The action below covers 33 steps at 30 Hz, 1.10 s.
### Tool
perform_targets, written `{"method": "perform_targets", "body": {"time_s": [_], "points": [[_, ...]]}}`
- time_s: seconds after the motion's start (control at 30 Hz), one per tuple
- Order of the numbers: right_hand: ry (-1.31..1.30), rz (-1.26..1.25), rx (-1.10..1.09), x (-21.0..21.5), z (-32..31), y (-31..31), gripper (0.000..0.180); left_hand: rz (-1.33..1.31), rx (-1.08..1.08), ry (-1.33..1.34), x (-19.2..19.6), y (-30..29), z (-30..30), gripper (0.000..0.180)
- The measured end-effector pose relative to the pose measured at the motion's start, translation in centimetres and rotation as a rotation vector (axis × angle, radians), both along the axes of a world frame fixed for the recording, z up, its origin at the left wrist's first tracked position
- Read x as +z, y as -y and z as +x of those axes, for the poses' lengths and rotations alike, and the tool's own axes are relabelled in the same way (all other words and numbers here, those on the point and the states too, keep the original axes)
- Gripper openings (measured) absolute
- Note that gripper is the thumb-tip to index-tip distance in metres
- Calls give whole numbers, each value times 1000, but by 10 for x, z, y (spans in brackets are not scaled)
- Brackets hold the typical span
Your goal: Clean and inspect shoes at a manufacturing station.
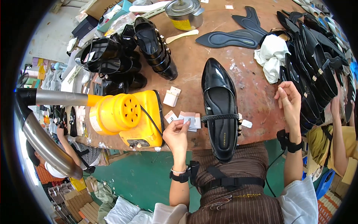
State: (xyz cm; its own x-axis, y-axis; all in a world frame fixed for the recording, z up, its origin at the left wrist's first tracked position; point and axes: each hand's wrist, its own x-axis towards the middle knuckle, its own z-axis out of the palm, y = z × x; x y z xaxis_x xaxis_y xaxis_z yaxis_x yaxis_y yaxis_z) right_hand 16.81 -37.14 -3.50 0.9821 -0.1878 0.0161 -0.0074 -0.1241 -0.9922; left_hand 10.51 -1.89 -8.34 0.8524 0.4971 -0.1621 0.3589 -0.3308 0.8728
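Observation:
My left hand (176, 135) is closed in a pinch on a small white label (189, 120), just above a few more pale labels (197, 123) on the table. Right beside it a black patent pointed flat shoe (220, 87) lies toe away from me, its heel over the table edge. The shoe has a braided strap with beaded ornaments at its right end. My right hand (289, 98) is raised near the shoe pile at the right, fingers curled together; whatever is between the fingertips, if anything, is too small to make out.
A yellow blower-like machine (145, 117) with a metal pipe (61, 98) stands left. Behind it are stacked black shoes (154, 48), a metal can (183, 15) and black insoles (227, 39). White cloth (272, 56) and piled black shoes (307, 74) lie right. Other people sit at both sides.

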Motion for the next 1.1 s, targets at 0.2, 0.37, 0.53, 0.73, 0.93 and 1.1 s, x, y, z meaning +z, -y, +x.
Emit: {"method": "perform_targets", "body": {"time_s": [0.2,0.37,0.53,0.73,0.93,1.1], "points": [[69,-210,-13,49,-6,-35,2,-449,66,112,31,-2,-8,16],[240,-339,412,103,-48,-110,13,-383,-98,328,107,31,-35,14],[311,-326,429,103,-62,-139,14,-359,-172,433,125,54,-49,18],[240,-343,397,102,-69,-137,15,-258,-205,484,128,57,-51,18],[96,-31,487,101,-66,-132,24,51,-360,670,117,52,-51,24],[-218,273,773,100,-50,-105,12,435,-481,741,120,47,-47,26]]}}
